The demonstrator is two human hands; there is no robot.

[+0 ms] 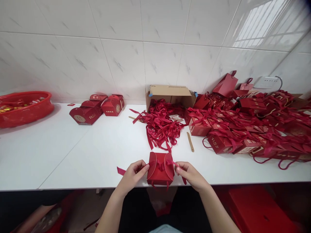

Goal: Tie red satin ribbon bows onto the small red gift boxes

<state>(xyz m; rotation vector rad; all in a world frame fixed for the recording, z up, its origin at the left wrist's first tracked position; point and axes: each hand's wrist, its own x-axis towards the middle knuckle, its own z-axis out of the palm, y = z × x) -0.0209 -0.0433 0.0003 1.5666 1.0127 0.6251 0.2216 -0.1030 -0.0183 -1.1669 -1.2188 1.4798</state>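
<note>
A small red gift box (154, 177) stands at the table's front edge, its rounded top flaps folded inward and thin cord handles hanging at its near side. Across its top runs a red ribbon (161, 166), crossed or knotted in the middle. At the box's left side my left hand (136, 171) pinches one end of this ribbon, and a loose tail sticks out beyond the fingers. My right hand (186, 171) grips the other end at the right, its tail hanging down. Behind the box lies a tangled heap of red ribbons (164, 127), spilling from a cardboard box (170, 90).
Many ribboned red gift boxes (223, 142) crowd the table's right side. A tan strip (190, 142) lies before them. At left are several red boxes (87, 111) and a red basin (26, 111) holding wrapped pieces. A power strip (266, 82) rests by the tiled wall.
</note>
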